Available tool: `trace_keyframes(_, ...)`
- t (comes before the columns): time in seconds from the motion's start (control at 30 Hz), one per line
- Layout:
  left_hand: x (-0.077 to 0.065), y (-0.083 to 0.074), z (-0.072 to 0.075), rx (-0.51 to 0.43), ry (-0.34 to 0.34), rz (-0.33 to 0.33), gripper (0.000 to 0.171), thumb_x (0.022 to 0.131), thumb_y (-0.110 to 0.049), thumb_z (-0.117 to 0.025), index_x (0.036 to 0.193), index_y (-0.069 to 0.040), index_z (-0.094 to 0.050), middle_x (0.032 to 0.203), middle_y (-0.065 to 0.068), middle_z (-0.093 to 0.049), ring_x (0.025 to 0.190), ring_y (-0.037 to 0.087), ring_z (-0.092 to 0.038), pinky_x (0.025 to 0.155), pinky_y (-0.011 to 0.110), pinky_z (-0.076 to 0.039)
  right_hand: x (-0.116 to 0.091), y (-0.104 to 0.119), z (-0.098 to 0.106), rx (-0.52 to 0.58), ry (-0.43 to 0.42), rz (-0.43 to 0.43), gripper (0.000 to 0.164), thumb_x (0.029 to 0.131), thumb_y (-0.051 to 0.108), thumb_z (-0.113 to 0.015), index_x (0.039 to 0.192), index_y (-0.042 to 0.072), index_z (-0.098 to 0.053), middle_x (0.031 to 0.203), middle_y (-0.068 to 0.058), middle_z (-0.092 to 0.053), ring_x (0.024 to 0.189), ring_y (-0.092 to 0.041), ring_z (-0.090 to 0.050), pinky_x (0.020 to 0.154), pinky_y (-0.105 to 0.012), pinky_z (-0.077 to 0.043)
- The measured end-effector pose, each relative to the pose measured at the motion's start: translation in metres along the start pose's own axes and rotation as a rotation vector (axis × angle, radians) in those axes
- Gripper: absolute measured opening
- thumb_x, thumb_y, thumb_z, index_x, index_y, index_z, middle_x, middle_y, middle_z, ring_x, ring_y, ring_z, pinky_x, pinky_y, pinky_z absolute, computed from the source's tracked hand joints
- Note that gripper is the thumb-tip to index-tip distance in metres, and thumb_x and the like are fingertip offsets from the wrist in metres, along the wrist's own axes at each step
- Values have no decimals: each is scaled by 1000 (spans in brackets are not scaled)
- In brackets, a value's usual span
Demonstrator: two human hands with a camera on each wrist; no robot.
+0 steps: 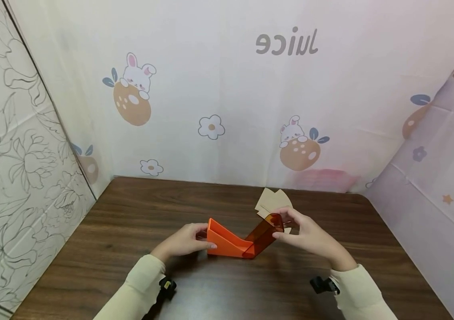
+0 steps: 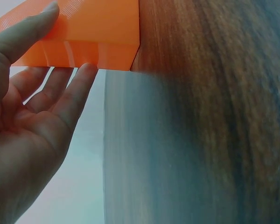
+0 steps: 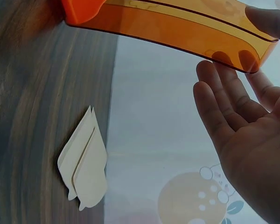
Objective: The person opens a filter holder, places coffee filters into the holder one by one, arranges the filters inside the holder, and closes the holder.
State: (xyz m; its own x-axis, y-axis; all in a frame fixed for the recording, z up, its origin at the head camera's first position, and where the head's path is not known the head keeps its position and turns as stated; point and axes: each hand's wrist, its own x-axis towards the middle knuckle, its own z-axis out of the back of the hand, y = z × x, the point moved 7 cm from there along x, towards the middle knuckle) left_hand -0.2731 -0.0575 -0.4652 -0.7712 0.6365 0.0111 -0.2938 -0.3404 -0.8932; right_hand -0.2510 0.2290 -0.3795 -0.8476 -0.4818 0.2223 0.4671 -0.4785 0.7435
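Observation:
An orange plastic holder (image 1: 227, 245) with slanted sides stands on the table, its see-through amber lid (image 1: 262, 235) swung out to the right and tilted upward. My left hand (image 1: 186, 240) grips the tall left end of the holder. In the left wrist view the thumb lies on one orange face (image 2: 98, 23) and the fingertips touch the adjoining one. The raised end of the lid is pinched between thumb and fingers of my right hand (image 1: 308, 233). Through the amber plastic (image 3: 186, 37), some right fingertips show in the right wrist view.
Behind the right hand lies a small overlapping stack of tan fan-shaped papers (image 1: 268, 200), like coffee filters. The dark wood table (image 1: 162, 200) ends at a printed curtain (image 1: 218, 89) at the back, with further panels at both sides.

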Motion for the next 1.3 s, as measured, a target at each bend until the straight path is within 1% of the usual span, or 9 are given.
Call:
trace_keyframes(0.13,1,1,0,3,-1,-2,30,93,-25,-75,120,-18,-66,109,-10,-70,101,11,-66,89,29,-53,-4,-6,4,-31,-3,-11,45,89,24,-80,127,20,-57,107,6,-67,99,-16,-63,83,-36,-54)
trace_keyframes(0.23,1,1,0,10,-3,0,30,93,-25,-75,120,-17,-66,109,-10,-70,101,11,-65,89,29,-53,-8,-8,7,-52,-9,-2,43,89,24,-79,126,21,-58,106,7,-67,98,-16,-62,85,-37,-52)
trace_keyframes(0.37,1,0,0,12,-3,0,30,93,-25,-75,120,-17,-66,109,-10,-70,101,11,-65,89,29,-52,-12,-11,11,-56,-9,10,41,89,23,-79,124,21,-58,105,7,-66,95,-15,-62,83,-35,-52)
trace_keyframes(0.5,1,0,0,16,-3,-2,30,93,-26,-75,120,-17,-66,108,-10,-70,101,11,-65,90,29,-52,-16,-13,14,-59,-4,8,41,89,23,-79,124,19,-58,103,7,-66,94,-15,-61,83,-36,-52)
trace_keyframes(0.73,1,1,0,10,-2,-1,29,92,-26,-76,119,-17,-66,108,-10,-70,100,11,-65,89,29,-52,-24,-17,18,-84,-8,-3,40,89,23,-79,124,20,-58,102,7,-66,91,-15,-60,81,-32,-50)
trace_keyframes(1.07,-1,0,-3,-16,-5,4,30,93,-24,-75,121,-16,-66,109,-9,-70,101,13,-66,89,29,-53,-31,-22,20,-103,-17,4,41,87,23,-81,123,20,-60,103,8,-66,90,-13,-60,81,-33,-50)
trace_keyframes(1.3,-2,-3,-5,-2,-6,-10,31,92,-25,-75,120,-15,-66,109,-8,-70,101,14,-66,89,30,-53,-35,-25,22,-94,-18,8,41,88,22,-80,123,20,-60,103,7,-66,91,-14,-60,81,-34,-50)
